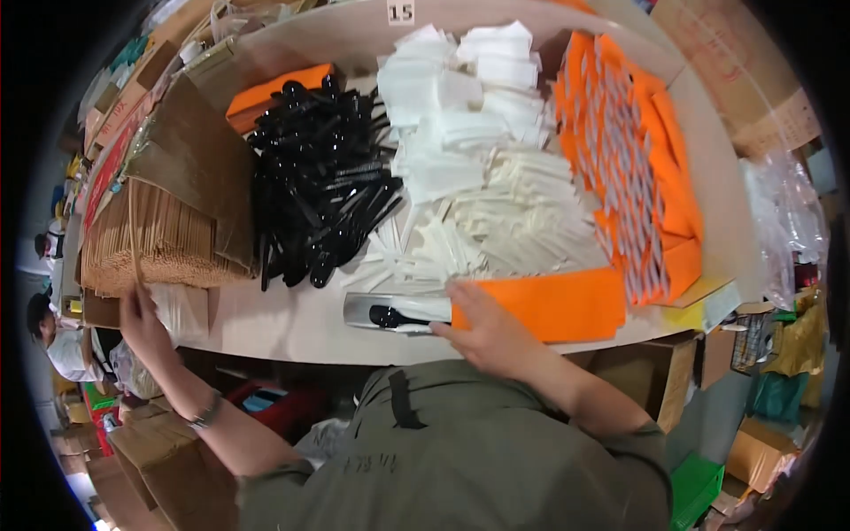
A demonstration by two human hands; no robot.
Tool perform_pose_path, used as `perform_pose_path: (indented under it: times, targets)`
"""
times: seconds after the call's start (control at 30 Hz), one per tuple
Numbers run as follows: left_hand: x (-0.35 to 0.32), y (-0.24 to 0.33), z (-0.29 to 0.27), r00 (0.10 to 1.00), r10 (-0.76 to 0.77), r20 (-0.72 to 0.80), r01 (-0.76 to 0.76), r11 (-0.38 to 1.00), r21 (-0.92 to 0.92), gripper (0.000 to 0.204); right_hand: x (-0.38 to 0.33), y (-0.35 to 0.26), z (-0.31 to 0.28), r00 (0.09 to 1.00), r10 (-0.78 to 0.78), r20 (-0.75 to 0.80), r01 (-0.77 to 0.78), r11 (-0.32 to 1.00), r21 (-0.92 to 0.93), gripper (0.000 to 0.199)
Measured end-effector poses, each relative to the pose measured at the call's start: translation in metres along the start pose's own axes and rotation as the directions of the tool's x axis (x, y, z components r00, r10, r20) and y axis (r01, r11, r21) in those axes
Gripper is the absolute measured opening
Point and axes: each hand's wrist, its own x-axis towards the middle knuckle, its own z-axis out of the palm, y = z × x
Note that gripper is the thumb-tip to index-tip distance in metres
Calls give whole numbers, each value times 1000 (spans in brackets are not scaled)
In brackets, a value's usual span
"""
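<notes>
My left hand (146, 326) is closed in a pinch on the lower end of a thin wooden chopstick (135, 234). The stick stands up along the front of a cardboard box (199, 164) packed with many more wooden chopsticks (168, 248). My right hand (491, 332) grips an orange cutlery sleeve (558, 305) at the table's front edge, thumb below and fingers on top. From the sleeve's left end reaches a clear plastic part, with a black spoon (385, 316) and something white in it. Whether several sleeves lie stacked there I cannot tell.
Behind my hands lie a heap of black plastic spoons (328, 168), white folded napkins (443, 106) and small white packets (522, 212). A row of orange sleeves (620, 168) stands at the right. A raised rim (354, 31) borders the table's far side.
</notes>
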Motion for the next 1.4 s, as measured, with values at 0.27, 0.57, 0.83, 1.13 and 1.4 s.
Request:
perform_pose_path:
  times: [0.27, 0.57, 0.83, 1.13, 1.4]
  targets:
    - [-152, 66, 76, 401, 256, 880, 161, 925, -343, 10, -1, -14, -4, 992, 61, 111, -50, 993, -103, 36]
    - [-195, 127, 130, 455, 313, 834, 138, 900, -413, 23, 11, -19, 0, 999, -16, 51, 14, 999, 33, 47]
    - [-219, 147, 143, 569, 86, 818, 270, 920, -284, 38, 5, -18, -6, 985, 164, 61, -156, 980, -121, 41]
    - [-210, 169, 122, 318, 454, 832, 368, 750, -550, 54, 8, -16, -12, 1000, 16, -11, -17, 991, -130, 37]
    - [-188, 142, 108, 581, 655, 482, -578, 750, -323, 54, 56, -25, -94, 966, -259, -18, 242, 923, -298, 8]
